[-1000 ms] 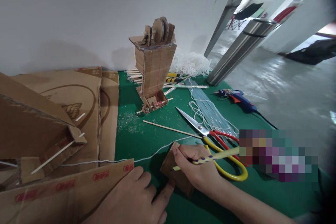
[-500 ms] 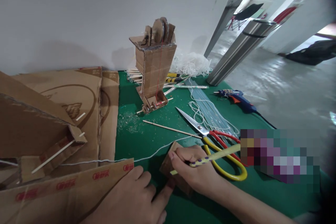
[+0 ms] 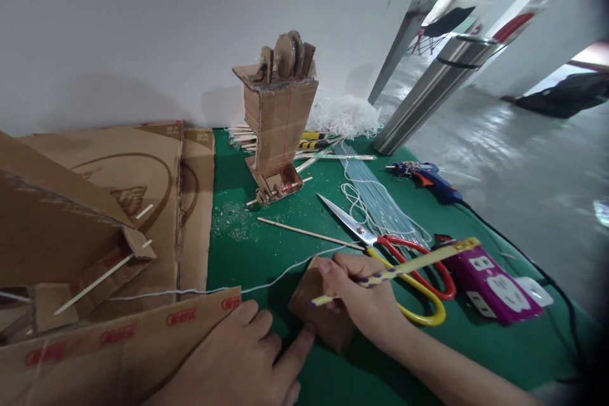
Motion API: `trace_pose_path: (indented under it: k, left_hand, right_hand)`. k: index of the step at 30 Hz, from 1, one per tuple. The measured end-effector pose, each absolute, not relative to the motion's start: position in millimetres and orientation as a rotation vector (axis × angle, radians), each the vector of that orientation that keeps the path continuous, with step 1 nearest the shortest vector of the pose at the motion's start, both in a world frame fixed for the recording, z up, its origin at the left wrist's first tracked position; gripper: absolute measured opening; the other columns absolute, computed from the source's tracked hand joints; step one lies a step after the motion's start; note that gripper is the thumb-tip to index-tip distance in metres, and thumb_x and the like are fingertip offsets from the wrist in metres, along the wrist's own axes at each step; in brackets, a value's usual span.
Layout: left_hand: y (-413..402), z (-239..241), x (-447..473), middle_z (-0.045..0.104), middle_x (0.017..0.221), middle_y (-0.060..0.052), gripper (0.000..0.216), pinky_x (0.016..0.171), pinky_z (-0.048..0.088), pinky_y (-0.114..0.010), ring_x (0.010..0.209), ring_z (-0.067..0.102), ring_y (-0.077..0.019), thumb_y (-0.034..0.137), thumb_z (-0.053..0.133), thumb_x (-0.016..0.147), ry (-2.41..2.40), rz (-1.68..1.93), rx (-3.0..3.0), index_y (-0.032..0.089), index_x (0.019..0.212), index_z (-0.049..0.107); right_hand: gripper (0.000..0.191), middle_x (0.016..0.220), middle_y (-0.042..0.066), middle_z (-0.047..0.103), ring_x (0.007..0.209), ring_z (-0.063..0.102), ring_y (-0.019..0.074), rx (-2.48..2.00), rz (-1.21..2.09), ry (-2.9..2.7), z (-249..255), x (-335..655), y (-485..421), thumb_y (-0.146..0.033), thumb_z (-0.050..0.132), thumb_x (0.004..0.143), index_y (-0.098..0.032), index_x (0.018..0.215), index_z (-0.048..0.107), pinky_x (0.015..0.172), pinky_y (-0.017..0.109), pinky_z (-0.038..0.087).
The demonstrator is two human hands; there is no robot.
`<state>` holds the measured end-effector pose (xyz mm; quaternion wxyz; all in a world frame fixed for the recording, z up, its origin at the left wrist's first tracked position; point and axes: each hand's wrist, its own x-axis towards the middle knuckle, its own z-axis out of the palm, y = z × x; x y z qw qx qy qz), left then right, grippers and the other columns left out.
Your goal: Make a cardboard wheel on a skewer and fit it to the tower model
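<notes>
Green tabletop (image 3: 233, 260) bears scissors (image 3: 370, 238) near the small cardboard piece (image 3: 334, 332).

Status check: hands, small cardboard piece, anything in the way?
Right hand holds yellow pencil, tip over small cardboard piece. Left hand, forefinger at its near-left edge. Scissors just beyond right hand; contact unclear.

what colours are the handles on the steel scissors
One red handle, one yellow handle; head view.
</notes>
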<state>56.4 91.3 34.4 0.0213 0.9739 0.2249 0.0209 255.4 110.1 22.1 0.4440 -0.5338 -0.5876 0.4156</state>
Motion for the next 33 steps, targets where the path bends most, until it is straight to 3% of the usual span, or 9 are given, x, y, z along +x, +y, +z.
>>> trace_pose_path:
  k: [5,10,13,18,22,26,33]
  left_hand:
    - [90,36,56,0.070,0.069,-0.001,0.036,0.064,0.035,-0.037,0.062,0.056,-0.0205,0.037,0.053,0.091,0.715,0.089,2.999,0.019,0.122,0.058]
    - [87,40,57,0.068,0.076,-0.003,0.030,0.069,0.043,-0.040,0.070,0.058,-0.0241,0.032,0.051,0.091,0.775,0.050,2.909,0.020,0.117,0.059]
    - [86,49,56,0.067,0.098,-0.006,0.030,0.075,0.048,-0.044,0.085,0.059,-0.0274,0.027,0.056,0.088,0.843,0.061,2.757,0.022,0.117,0.057]
    - [88,61,65,0.052,0.134,-0.020,0.063,0.093,0.044,-0.059,0.121,0.046,-0.0409,0.046,0.065,0.080,1.096,0.033,2.522,0.012,0.130,0.050]
    - [82,62,86,0.043,0.145,-0.024,0.092,0.105,0.031,-0.065,0.131,0.036,-0.0448,0.067,0.064,0.071,1.240,-0.054,2.436,0.008,0.138,0.045]
    - [71,55,108,0.044,0.143,-0.028,0.094,0.107,0.028,-0.064,0.132,0.037,-0.0461,0.072,0.062,0.069,1.300,0.018,2.583,0.008,0.136,0.048]
    - [69,50,110,0.060,0.123,-0.022,0.062,0.106,0.033,-0.058,0.115,0.053,-0.0380,0.050,0.064,0.078,1.243,0.182,2.664,0.009,0.123,0.054]
  right_hand:
    - [0.046,0.054,0.001,0.057,0.051,0.054,0.0133,-1.206,0.934,-1.427,32,265,116,-0.042,0.047,0.096,-0.020,0.056,0.052,0.047,0.024,0.042]
    - [0.026,0.048,-0.009,0.041,0.039,0.036,0.0097,-1.438,0.786,-1.460,42,284,120,-0.046,0.055,0.091,-0.023,0.080,0.052,0.039,0.020,0.028]
    - [0.022,0.049,-0.009,0.044,0.041,0.040,0.0120,-1.709,0.756,-1.715,46,292,122,-0.046,0.053,0.091,-0.024,0.098,0.055,0.040,0.022,0.024]
    - [0.020,0.060,0.000,0.065,0.055,0.061,0.0213,-2.051,0.369,-2.196,46,294,119,-0.032,0.051,0.094,-0.023,0.109,0.060,0.049,0.026,0.024]
    - [0.020,0.072,0.004,0.072,0.067,0.068,0.0252,-1.965,0.147,-2.396,44,297,115,-0.033,0.053,0.094,-0.025,0.106,0.066,0.050,0.027,0.029]
    - [0.018,0.096,0.005,0.075,0.087,0.068,0.0249,-1.753,0.079,-2.473,45,297,124,-0.032,0.054,0.095,-0.025,0.103,0.069,0.063,0.029,0.042]
    - [0.012,0.092,0.004,0.074,0.089,0.066,0.0208,-1.443,0.055,-2.570,39,268,163,-0.029,0.061,0.093,-0.022,0.097,0.070,0.080,0.031,0.043]
